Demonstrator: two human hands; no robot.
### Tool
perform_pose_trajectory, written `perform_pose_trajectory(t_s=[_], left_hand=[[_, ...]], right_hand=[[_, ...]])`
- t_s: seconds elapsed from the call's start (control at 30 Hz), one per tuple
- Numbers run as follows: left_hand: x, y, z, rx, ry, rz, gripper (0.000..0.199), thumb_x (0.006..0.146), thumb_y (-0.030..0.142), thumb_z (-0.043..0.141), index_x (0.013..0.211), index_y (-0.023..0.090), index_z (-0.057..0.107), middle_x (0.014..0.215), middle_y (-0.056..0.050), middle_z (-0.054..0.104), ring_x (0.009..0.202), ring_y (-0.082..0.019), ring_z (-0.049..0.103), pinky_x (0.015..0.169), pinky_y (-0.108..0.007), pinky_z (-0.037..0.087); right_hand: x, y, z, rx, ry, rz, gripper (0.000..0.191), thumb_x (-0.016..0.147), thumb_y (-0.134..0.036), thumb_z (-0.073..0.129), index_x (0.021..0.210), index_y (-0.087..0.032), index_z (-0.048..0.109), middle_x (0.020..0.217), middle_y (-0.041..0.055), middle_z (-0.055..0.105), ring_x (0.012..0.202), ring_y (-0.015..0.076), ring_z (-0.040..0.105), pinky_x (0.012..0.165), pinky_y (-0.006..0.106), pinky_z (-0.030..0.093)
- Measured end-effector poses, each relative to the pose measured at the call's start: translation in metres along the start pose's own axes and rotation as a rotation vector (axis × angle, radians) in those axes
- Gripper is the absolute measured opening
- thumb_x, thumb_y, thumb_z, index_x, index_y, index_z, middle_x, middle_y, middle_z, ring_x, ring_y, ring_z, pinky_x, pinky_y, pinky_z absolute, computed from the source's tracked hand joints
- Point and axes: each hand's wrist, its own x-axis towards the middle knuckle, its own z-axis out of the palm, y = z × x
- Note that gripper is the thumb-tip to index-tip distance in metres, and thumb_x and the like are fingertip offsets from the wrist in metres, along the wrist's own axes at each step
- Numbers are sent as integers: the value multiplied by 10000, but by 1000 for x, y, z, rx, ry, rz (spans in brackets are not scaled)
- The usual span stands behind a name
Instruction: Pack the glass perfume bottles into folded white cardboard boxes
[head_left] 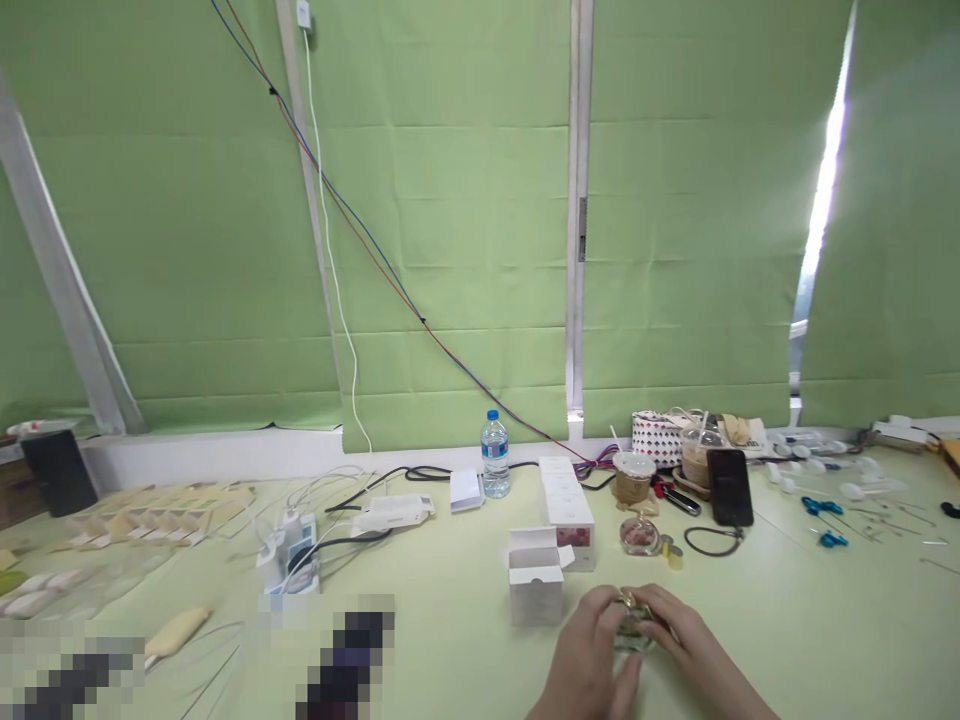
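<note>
Clear and gold-toned, the small glass item (634, 630) is held between your left hand (589, 642) and right hand (670, 622), both curled in around it. Open white box (535, 597) stands on the pale green table (439, 640), just left of your hands; round reddish piece (640, 537) lies beyond.

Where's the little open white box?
In the head view, the open white box stands a little right of centre, left of the person's left hand, with more white packaging close behind it.
</note>
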Motion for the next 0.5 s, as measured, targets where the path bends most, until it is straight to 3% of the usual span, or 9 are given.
perform_pose_trajectory(t_s=[0.1,0.17,0.23,0.27,0.37,0.5], left_hand=[[9,-9,20,-57,26,-76,495,644,68,704,1125,170,648,1346,-187,497,1300,-387,357,1118,-467,180],[15,-15,21,-66,14,-156,559,600,40,716,1134,179,627,1302,-169,524,1279,-375,379,1107,-447,203],[19,-23,18,-40,17,-235,598,586,23,696,1148,194,581,1143,-131,586,1128,-331,499,1016,-425,317],[20,-27,17,-30,23,-264,597,585,16,677,1141,197,558,1045,-103,597,1018,-297,543,939,-403,371],[21,-42,12,-29,8,-295,555,579,-9,608,1086,199,520,848,-26,544,812,-215,536,769,-330,403],[20,-55,10,26,-6,-267,561,545,-38,535,1053,199,506,799,3,497,781,-186,496,737,-297,378]], right_hand=[[10,8,-17,12,101,72,314,833,-441,565,1067,-268,682,1071,65,687,905,249,642,790,352,523],[18,23,-30,-32,330,158,381,846,-518,494,1047,-233,649,1111,79,651,988,263,606,841,373,501],[25,42,-39,-116,609,279,468,818,-590,456,1038,-195,580,1054,90,609,948,274,589,840,414,490],[28,52,-41,-142,665,308,518,786,-612,473,1052,-173,548,1041,99,575,966,292,568,858,445,475],[35,76,-40,-170,684,341,599,673,-632,563,1016,-142,534,996,104,520,1031,339,517,918,506,422],[38,91,-37,-165,617,352,467,651,-604,580,847,-180,585,923,82,521,984,332,544,919,494,417]])
